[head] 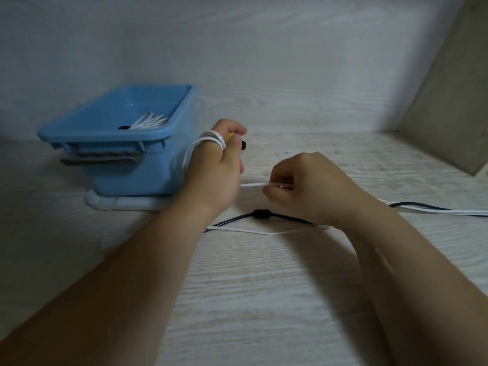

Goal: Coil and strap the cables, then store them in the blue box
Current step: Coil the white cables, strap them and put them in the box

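Head view looks down on a pale wood-grain table (264,299), with both bare forearms reaching in from the bottom of the frame. At the centre, the left hand (219,165) is held upright with its fingers curled, and the white cable (252,184) is wound in several loops round its thumb and knuckles. Something small, yellow and black, peeks out at its fingertips, though I cannot tell what it is. Just right of it, the right hand (303,186) pinches the same cable between curled fingers and thumb, and a short straight stretch runs between the two hands.

In the upper left stands the blue box (137,165) on a pale lid (118,203), touching the left hand's far side. A coiled white bundle (151,120) already lies inside it.

Below the hands a black cable (229,220) with a thick bead (261,214) crosses the table, a loose white strand (264,231) just beneath it, and both trail off toward the right edge. A beige panel (449,101) leans in the upper right.
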